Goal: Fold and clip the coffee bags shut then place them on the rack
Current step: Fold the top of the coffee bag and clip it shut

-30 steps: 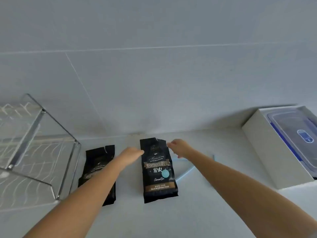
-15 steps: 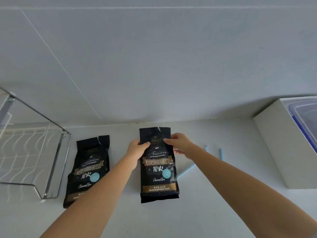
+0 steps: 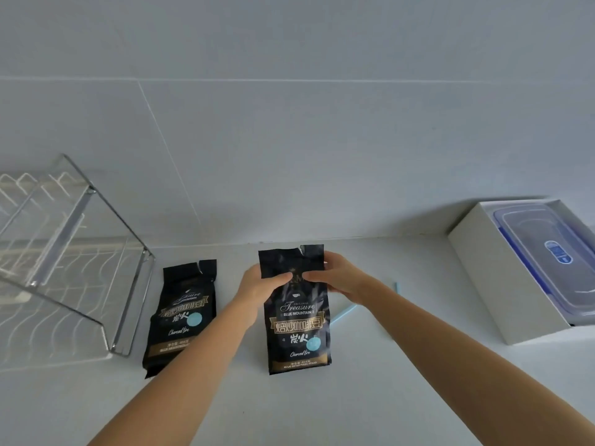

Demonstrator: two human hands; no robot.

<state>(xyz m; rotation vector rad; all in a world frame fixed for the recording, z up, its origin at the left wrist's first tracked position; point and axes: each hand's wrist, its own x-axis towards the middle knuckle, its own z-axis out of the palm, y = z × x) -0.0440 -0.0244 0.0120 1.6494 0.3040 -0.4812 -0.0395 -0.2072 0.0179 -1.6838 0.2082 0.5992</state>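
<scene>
1. Both hands have slid down from the top corners of the middle bag since a second ago, and their thumbs now meet on its front; the camera has also tipped, bringing more of the rack and the box into sight.
2. The left hand (image 3: 259, 286) grips the glossy black foil coffee bag with gold lettering (image 3: 297, 320) from its left edge, thumb across the front and fingers (image 3: 254, 275) curled behind, closed on the bag's upper part.
3. The right hand (image 3: 338, 278) grips the same bag from its right edge, thumb pressed on the front, its tip almost touching the left thumb, the other fingers wrapped behind.
4. Above the fingers the bag's open top stands flat and unfolded, with a small notch in its upper rim; below them the printed body hangs toward the white surface (image 3: 370, 397), though whether its base touches cannot be told.
5. A second black foil coffee bag (image 3: 182, 317) lies flat on the surface, left of the left hand and apart from it, top also unfolded.
6. Farther left stands the clear acrylic and wire rack (image 3: 74, 268).
7. Just behind the right hand and forearm, thin pale-blue plastic clip strips (image 3: 344, 312) lie on the surface.
8. Well right of the fingers sits an open white box (image 3: 483, 275) holding a clear lidded container with blue trim (image 3: 547, 252).
</scene>
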